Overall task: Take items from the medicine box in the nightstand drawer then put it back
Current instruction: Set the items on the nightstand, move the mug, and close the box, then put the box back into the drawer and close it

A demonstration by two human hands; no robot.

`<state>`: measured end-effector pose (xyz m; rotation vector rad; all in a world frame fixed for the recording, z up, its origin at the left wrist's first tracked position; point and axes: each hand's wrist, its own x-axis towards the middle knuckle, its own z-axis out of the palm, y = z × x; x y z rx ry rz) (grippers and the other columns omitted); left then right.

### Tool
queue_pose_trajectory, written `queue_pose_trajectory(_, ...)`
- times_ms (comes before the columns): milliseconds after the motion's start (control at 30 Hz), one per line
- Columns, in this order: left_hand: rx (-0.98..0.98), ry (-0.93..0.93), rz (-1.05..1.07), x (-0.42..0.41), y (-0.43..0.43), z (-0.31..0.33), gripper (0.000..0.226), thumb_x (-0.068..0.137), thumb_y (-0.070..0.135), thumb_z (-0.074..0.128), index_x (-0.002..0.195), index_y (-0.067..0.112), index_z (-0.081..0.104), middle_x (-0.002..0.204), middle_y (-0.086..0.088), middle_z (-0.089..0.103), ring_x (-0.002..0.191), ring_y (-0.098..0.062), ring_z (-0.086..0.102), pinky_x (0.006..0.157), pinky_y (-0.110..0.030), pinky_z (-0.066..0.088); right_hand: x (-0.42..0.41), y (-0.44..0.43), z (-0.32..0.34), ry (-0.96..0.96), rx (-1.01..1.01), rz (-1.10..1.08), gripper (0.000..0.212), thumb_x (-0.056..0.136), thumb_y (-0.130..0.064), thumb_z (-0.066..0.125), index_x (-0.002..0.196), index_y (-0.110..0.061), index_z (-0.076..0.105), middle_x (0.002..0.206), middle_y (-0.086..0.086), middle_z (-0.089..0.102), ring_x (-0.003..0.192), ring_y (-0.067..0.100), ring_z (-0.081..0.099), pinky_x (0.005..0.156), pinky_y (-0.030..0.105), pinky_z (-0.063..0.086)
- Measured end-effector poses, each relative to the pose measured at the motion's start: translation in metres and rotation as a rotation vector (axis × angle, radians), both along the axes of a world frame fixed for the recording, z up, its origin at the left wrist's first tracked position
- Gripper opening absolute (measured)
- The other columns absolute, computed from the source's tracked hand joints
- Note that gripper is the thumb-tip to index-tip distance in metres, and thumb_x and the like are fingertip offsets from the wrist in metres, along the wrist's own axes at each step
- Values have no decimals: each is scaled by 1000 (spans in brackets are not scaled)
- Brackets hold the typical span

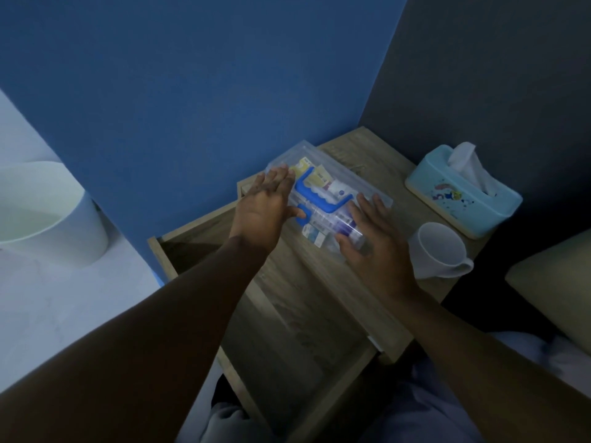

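The clear medicine box [329, 199] is sitting on the nightstand top [367, 155], at the edge above the open drawer [287, 314], with its blue handle [315, 193] folded down across the lid. The person's left hand [265, 206] is lying flat over the far-left end of the lid, fingers extended, thumb touching the handle's base; this grip is open and pressing, not clasping. The right hand [374, 241] is resting spread over the near-right corner, thumb along the front wall; whether its fingers are curling round the side cannot be told. Small cartons [311, 177] are showing through the plastic. Judging from this posture, the lid is being either pressed shut or readied for opening. Risks: the box is slick and is sitting at the worktop's edge, so uneven pressure could be tipping it into the drawer, spilling the contents if the latch is not engaged. The white mug [438, 247] is standing just beside the right wrist, and an outward sweep could be knocking it over. The tissue box [460, 193] is standing farther back, clear of the hands.
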<state>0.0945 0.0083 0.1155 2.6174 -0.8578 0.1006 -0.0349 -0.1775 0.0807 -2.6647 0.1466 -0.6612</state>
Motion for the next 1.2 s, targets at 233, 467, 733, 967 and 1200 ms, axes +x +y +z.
queue_pose_trajectory(233, 42, -23, 1, 0, 0, -5, 81, 91, 27, 64, 155, 16, 16, 164, -5, 13, 152, -19, 11, 120, -30, 3, 0, -1, 1, 1, 9, 8, 55, 94, -34, 65, 143, -13, 50, 155, 6, 44, 151, 19, 26, 118, 38, 31)
queue_pose_trajectory(467, 29, 73, 3, 13, 7, 13, 80, 82, -12, 54, 151, 24, 31, 160, 1, 28, 148, -26, 24, 117, -41, 29, 0, 8, 17, 70, 222, -17, 53, 88, -30, 71, 136, -17, 56, 153, 1, 46, 149, 14, 29, 115, 42, 38)
queue_pose_trajectory(733, -526, 90, 195, 26, 1, 14, 52, 96, 25, 54, 144, 8, 45, 143, -14, 54, 133, -27, 50, 110, -32, 36, 18, 5, 43, 4, 471, -378, 50, 88, -46, 66, 132, -26, 53, 129, -2, 57, 115, 14, 59, 85, 34, 57)
queue_pose_trajectory(967, -642, 664, 503, 47, -22, -4, 63, 84, 55, 61, 129, 12, 58, 131, -7, 61, 121, -26, 58, 101, -32, 45, 39, 6, 41, 193, 755, -562, 84, 86, -51, 68, 154, -19, 30, 151, 10, 46, 132, 29, 54, 98, 48, 54)
queue_pose_trajectory(1200, -714, 729, 551, 36, 6, 10, 26, 75, 38, 76, 78, 13, 72, 75, 0, 72, 75, -20, 72, 62, -24, 56, 46, -7, 76, 406, 974, -542, 79, 75, -33, 85, 139, -2, 51, 131, 18, 63, 111, 31, 68, 81, 36, 61)
